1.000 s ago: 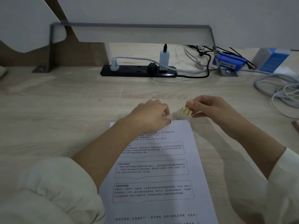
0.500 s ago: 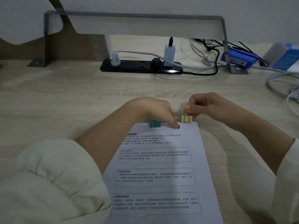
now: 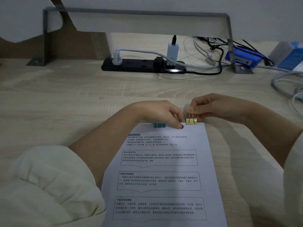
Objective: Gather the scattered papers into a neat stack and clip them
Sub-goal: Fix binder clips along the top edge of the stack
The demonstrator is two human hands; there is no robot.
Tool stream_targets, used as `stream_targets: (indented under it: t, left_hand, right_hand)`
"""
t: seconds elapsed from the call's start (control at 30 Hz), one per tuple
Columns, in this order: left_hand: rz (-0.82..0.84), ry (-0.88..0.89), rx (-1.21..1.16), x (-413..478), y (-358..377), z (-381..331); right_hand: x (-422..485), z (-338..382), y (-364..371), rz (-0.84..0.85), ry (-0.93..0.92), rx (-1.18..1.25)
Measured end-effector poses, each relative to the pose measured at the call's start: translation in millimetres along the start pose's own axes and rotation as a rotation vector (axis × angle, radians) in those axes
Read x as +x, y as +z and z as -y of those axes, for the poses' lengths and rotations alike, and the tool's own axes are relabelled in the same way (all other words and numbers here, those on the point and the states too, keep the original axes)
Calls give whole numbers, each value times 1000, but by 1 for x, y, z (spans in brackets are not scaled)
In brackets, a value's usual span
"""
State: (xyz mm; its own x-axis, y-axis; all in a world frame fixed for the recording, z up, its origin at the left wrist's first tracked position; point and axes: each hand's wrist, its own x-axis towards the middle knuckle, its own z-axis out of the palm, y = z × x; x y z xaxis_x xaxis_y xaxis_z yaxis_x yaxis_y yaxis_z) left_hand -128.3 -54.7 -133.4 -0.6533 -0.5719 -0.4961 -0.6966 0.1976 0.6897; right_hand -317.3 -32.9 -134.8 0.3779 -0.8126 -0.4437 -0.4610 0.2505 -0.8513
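Note:
A stack of printed white papers (image 3: 165, 174) lies on the wooden desk, its top edge away from me. A teal binder clip (image 3: 158, 125) sits on that edge at the left. A yellow binder clip (image 3: 191, 121) sits on the same edge at the right, its wire handles upright. My right hand (image 3: 216, 108) pinches those handles between thumb and fingers. My left hand (image 3: 161, 113) rests on the top edge between the two clips, one fingertip pressing the paper down beside the yellow clip.
A black power strip (image 3: 142, 66) with plugs and a white charger lies at the back under a grey metal frame (image 3: 136, 13). Tangled cables (image 3: 213, 51), a blue device (image 3: 244, 56) and a blue box (image 3: 288, 54) crowd the back right. Grey cable coils (image 3: 288, 86) lie at the right.
My right hand brought the yellow clip from the air down onto the paper's top edge. My left hand shifted, uncovering the teal clip. The camera moved closer.

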Motion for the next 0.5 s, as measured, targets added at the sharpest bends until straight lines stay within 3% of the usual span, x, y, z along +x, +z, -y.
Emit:
stream_targets:
  t: [0.37, 0.5]
  left_hand:
    - [-42, -5, -11, -1, 1, 1]
    - [-55, -19, -26, -3, -2, 5]
  right_hand:
    - [6, 9, 0, 54, -51, -149]
    - [6, 2, -4, 74, -2, -67]
